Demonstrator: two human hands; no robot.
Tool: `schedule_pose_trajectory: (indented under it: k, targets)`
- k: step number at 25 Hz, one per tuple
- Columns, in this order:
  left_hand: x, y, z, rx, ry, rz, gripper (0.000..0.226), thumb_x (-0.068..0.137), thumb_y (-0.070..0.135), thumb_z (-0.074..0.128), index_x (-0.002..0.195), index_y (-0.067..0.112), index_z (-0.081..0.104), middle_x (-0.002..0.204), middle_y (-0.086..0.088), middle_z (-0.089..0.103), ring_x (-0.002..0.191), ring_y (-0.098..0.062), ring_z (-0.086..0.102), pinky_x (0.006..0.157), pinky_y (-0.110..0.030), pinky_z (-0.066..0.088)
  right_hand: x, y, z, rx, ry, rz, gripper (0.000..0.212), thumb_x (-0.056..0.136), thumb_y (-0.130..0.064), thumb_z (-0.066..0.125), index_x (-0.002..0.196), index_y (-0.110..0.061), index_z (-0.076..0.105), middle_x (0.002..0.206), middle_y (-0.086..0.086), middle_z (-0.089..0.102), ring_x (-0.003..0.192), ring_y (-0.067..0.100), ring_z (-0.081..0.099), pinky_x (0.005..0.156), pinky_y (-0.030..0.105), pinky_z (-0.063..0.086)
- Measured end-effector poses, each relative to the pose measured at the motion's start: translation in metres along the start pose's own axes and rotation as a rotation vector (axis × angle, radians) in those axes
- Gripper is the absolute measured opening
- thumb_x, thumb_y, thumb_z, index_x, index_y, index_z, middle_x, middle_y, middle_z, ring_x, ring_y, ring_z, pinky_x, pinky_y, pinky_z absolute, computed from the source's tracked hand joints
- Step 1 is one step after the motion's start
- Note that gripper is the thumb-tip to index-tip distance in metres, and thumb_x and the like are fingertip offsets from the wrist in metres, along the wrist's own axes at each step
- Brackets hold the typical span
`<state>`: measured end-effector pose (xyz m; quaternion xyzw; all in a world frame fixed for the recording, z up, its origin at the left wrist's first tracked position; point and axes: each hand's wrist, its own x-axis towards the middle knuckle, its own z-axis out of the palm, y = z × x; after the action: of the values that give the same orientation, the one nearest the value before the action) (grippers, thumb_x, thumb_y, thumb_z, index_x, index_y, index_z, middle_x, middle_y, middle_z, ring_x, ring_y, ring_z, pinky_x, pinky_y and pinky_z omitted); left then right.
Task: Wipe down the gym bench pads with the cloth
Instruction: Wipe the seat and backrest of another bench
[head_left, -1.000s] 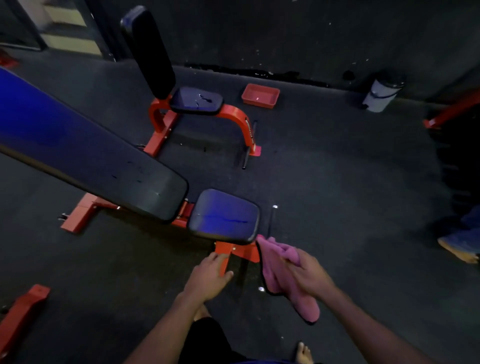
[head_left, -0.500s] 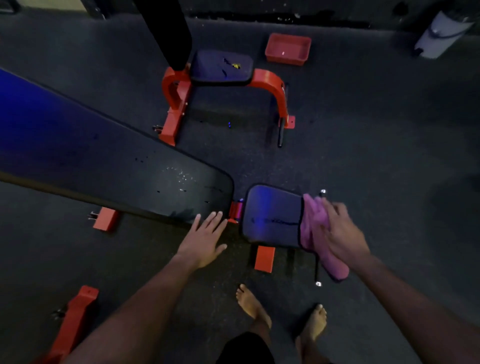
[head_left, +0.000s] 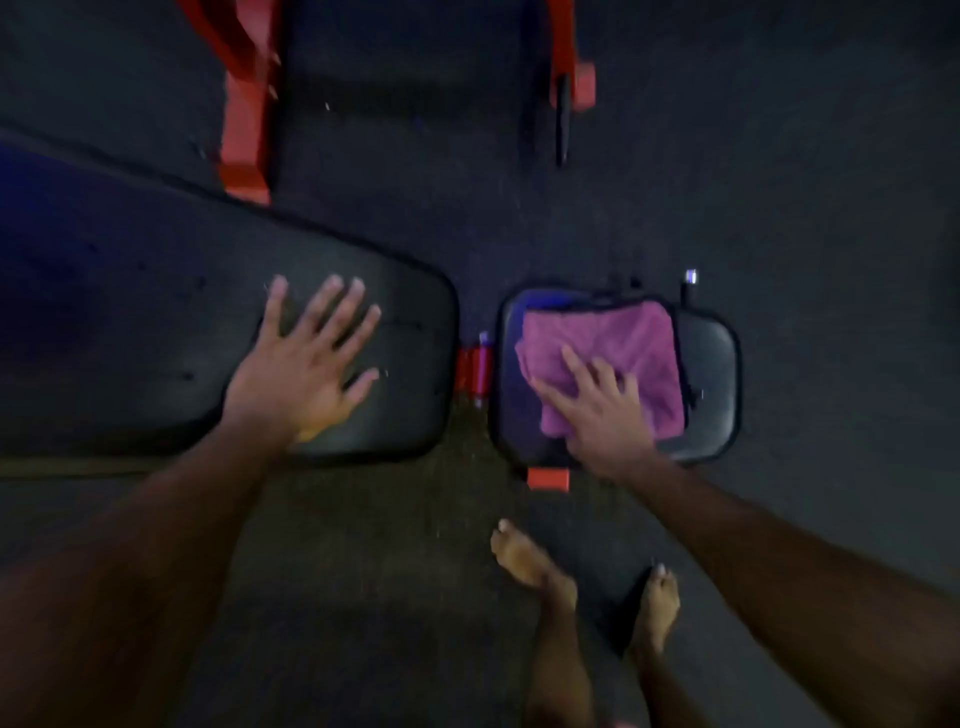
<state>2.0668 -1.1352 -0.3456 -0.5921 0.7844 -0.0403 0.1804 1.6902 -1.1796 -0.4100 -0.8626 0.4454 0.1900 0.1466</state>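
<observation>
Right hand (head_left: 602, 415) presses flat on pink cloth (head_left: 618, 358), fingers straight, cloth spread over seat pad (head_left: 711, 384). Left hand (head_left: 306, 364) lies open, palm down, on back pad (head_left: 156, 332). Back pad's long axis runs left-right. Dark floor (head_left: 779, 182), red frame (head_left: 244, 104) behind, bare feet (head_left: 530, 561) below.

Dark speckled floor (head_left: 779, 156) under red-framed bench. Long back pad (head_left: 156, 338) at left, left hand (head_left: 301, 374) flat on top; small seat pad (head_left: 711, 379) right, pink cloth (head_left: 613, 338) spread across, right hand (head_left: 602, 415) pressing. Bare feet (head_left: 524, 561) near.
</observation>
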Motion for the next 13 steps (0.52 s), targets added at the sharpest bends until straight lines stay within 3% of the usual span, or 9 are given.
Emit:
schedule_pose_trajectory:
  k: [1,3,5,7,9,13]
  targets:
    - [-0.001,0.002,-0.005,-0.049,0.012,0.021,0.073,0.103,0.058,0.029,0.163,0.016,0.029,0.173,-0.012,0.015,0.161,-0.03,0.01,0.124,-0.069,-0.001,0.004,-0.004,0.003,0.016,0.086,-0.02,0.078,0.066,-0.04,0.076,0.14,-0.036,0.052,0.157,0.014,0.036,0.13,0.038,0.039,0.098,0.055,0.035]
    - [-0.004,0.0,-0.005,-0.039,0.035,-0.016,0.073,0.104,0.058,0.028,0.164,0.016,0.029,0.173,-0.011,0.014,0.161,-0.03,0.01,0.124,-0.069,0.0,0.015,0.002,0.001,-0.018,0.127,-0.079,0.066,0.062,-0.056,0.077,0.122,-0.031,0.063,0.14,0.012,0.05,0.123,0.038,0.045,0.1,0.056,0.034]
    - [0.001,-0.002,-0.008,-0.005,0.024,-0.027,0.075,0.102,0.06,0.026,0.163,0.017,0.03,0.173,-0.011,0.015,0.161,-0.03,0.011,0.124,-0.069,0.0,0.027,0.01,-0.002,-0.026,0.155,-0.165,0.069,0.069,-0.073,0.066,0.126,-0.034,0.063,0.149,0.012,0.046,0.142,0.043,0.034,0.111,0.07,0.02]
    - [0.002,0.0,-0.011,0.03,-0.023,-0.022,0.075,0.101,0.06,0.026,0.164,0.018,0.028,0.174,-0.01,0.013,0.161,-0.029,0.009,0.124,-0.068,0.0,0.025,0.022,0.005,-0.077,0.148,-0.248,0.077,0.08,-0.081,0.048,0.143,-0.038,0.053,0.165,0.012,0.027,0.154,0.044,0.011,0.112,0.077,0.008]
    - [0.001,-0.001,-0.009,0.052,-0.023,-0.023,0.075,0.102,0.06,0.025,0.165,0.019,0.026,0.174,-0.009,0.01,0.161,-0.028,0.006,0.124,-0.068,0.0,0.017,0.024,0.016,-0.151,0.128,-0.289,0.076,0.088,-0.077,0.04,0.153,-0.038,0.04,0.169,0.013,0.014,0.154,0.045,0.007,0.112,0.077,0.009]
    - [0.003,-0.002,-0.007,0.078,-0.031,-0.004,0.076,0.101,0.062,0.021,0.165,0.02,0.022,0.175,-0.009,0.006,0.161,-0.029,0.003,0.124,-0.068,0.0,0.056,-0.005,0.023,-0.281,0.151,-0.572,0.063,0.096,-0.061,0.044,0.15,-0.029,0.044,0.165,0.012,0.029,0.145,0.044,0.033,0.11,0.07,0.021]
